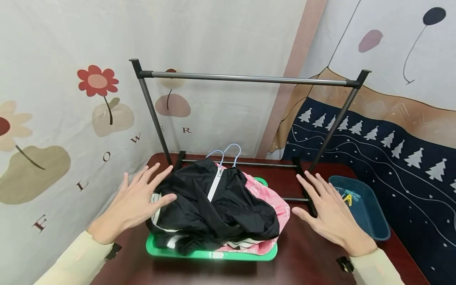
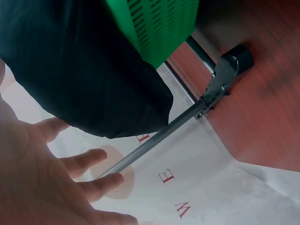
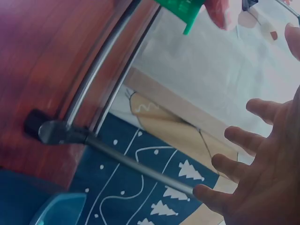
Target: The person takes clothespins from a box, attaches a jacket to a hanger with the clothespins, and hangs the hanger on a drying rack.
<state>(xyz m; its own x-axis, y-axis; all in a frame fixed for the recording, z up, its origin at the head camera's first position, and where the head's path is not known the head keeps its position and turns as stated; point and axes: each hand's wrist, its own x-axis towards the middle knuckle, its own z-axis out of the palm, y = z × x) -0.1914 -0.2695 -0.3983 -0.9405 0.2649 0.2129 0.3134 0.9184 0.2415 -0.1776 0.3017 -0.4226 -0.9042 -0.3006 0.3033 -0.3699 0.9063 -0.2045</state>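
A black jacket (image 1: 199,198) with a white zip lies on top of a pink garment (image 1: 265,194) in a green basket (image 1: 210,255). Two pale blue hangers (image 1: 233,152) stick up by their hooks from the collars. At the basket's left, my left hand (image 1: 137,198) is spread with straight fingers beside the jacket and holds nothing. My right hand (image 1: 329,209) is likewise spread and bare, right of the pink garment. In the left wrist view the jacket (image 2: 84,70) hangs over the basket wall (image 2: 159,28) near my left fingers (image 2: 84,161).
A dark metal clothes rack (image 1: 246,78) with a bare rail stands behind the basket on the red-brown table (image 1: 285,265). At the right sits a blue tray (image 1: 370,213) with several clothes pegs (image 1: 350,196). Printed cloth (image 1: 221,35) hangs behind.
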